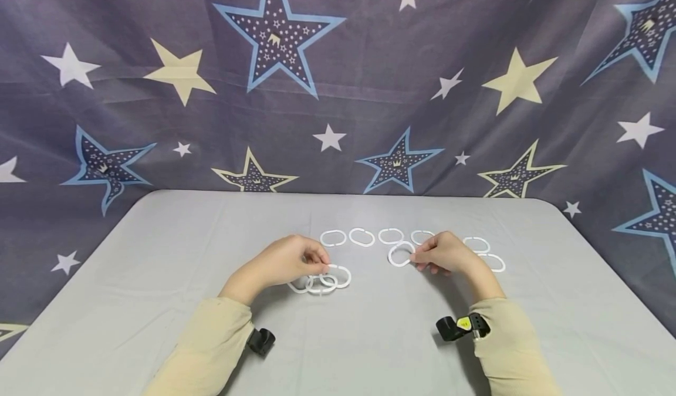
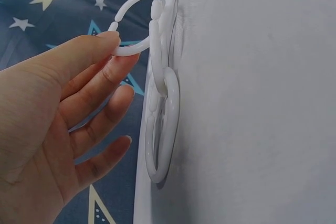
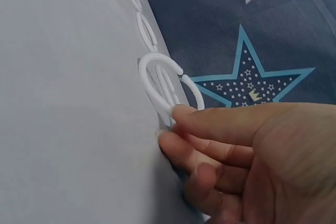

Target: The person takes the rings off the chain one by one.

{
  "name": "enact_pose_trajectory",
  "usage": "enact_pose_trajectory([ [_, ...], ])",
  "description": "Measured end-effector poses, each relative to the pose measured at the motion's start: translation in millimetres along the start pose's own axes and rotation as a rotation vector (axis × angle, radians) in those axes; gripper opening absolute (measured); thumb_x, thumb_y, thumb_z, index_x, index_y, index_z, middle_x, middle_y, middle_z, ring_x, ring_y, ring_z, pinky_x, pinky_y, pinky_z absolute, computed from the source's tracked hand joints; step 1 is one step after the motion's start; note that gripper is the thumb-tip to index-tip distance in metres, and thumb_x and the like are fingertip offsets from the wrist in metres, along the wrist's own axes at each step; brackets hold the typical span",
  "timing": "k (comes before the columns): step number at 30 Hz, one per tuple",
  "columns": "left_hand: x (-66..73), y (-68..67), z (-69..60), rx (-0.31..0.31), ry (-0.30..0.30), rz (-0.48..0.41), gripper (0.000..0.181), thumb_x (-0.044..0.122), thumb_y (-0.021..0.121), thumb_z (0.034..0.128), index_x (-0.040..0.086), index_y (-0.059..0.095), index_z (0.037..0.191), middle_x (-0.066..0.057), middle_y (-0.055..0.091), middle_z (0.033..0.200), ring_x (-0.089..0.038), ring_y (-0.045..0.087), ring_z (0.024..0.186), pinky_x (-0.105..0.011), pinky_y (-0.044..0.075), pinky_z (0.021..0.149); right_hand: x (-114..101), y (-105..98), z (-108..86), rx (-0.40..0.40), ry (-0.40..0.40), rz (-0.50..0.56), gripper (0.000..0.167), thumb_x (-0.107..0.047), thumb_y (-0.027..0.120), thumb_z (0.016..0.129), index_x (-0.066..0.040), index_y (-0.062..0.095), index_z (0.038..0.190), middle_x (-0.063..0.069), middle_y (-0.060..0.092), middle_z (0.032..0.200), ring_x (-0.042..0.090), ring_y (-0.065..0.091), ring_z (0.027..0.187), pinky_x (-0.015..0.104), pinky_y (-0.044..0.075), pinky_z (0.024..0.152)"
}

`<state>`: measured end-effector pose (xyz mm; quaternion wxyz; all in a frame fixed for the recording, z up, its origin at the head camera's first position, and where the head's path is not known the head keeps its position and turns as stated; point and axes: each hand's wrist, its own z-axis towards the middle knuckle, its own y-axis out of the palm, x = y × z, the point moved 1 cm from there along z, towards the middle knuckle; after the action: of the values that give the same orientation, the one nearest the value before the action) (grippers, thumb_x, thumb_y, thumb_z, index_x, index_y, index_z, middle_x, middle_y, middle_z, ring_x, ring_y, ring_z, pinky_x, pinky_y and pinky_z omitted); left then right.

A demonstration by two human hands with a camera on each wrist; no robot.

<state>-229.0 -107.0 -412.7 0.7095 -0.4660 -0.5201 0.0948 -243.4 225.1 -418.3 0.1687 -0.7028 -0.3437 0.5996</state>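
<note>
In the head view my left hand [image 1: 296, 259] is at left of centre. Between thumb and index finger it pinches a white plastic curtain-ring-like oval link [image 2: 130, 51] with a small gap in its side. A second link [image 2: 155, 59] hangs through it, and a third link [image 2: 174, 124] through that, making a short chain close to the table. The other left fingers are spread loosely. My right hand [image 1: 443, 253] pinches a single white link [image 3: 146, 82], held up with its gap showing; whether it touches the loose link behind it I cannot tell.
Several loose white links lie along the back of the grey-white table [image 1: 364, 337], among them one link [image 1: 333, 246] at the left end. Two links [image 1: 493, 270] lie right of my right hand. A star-patterned cloth [image 1: 338, 79] hangs behind the table.
</note>
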Motion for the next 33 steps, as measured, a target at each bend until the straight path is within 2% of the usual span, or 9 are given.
enact_pose_trajectory([
  [13,-0.7,-0.6,0.5,0.012,0.001,0.015,0.005,0.023,0.077,0.087,0.023,0.074,0.092,0.017,0.068,0.081,-0.005,0.06,0.075,-0.032,0.048,0.076,-7,0,-4.4,0.005,-0.028,-0.089,0.023,-0.022,0.075,0.087,0.001,0.074,0.085,0.002,0.068,0.064,0.012,0.057,0.053,0.027,0.047,0.056],
  [19,-0.9,-0.4,0.9,0.011,0.006,0.011,0.006,0.024,0.077,0.0871,0.021,0.074,0.092,0.017,0.068,0.082,-0.005,0.06,0.075,-0.032,0.048,0.076,-18,-2,-7.5,0.073,-0.039,-0.03,0.022,-0.02,0.074,0.088,0.002,0.074,0.083,0.003,0.068,0.066,0.012,0.056,0.054,0.029,0.046,0.058],
  [24,-1.3,0.3,0.8,0.009,0.006,0.011,0.005,0.024,0.076,0.0878,0.022,0.074,0.092,0.017,0.069,0.083,-0.005,0.06,0.076,-0.032,0.048,0.077,-31,7,-8.3,0.034,-0.117,0.049,0.019,-0.012,0.07,0.09,0.007,0.072,0.092,0.007,0.071,0.073,0.013,0.06,0.06,0.031,0.05,0.059],
  [33,-2.6,1.2,1.1,0.018,0.001,0.012,0.006,0.026,0.076,0.0885,0.021,0.074,0.091,0.017,0.068,0.082,-0.004,0.06,0.077,-0.033,0.048,0.079,-55,47,-3.4,-0.069,-0.289,0.097,0.015,-0.003,0.068,0.09,0.007,0.07,0.1,0.009,0.069,0.079,0.021,0.064,0.066,0.038,0.055,0.068],
])
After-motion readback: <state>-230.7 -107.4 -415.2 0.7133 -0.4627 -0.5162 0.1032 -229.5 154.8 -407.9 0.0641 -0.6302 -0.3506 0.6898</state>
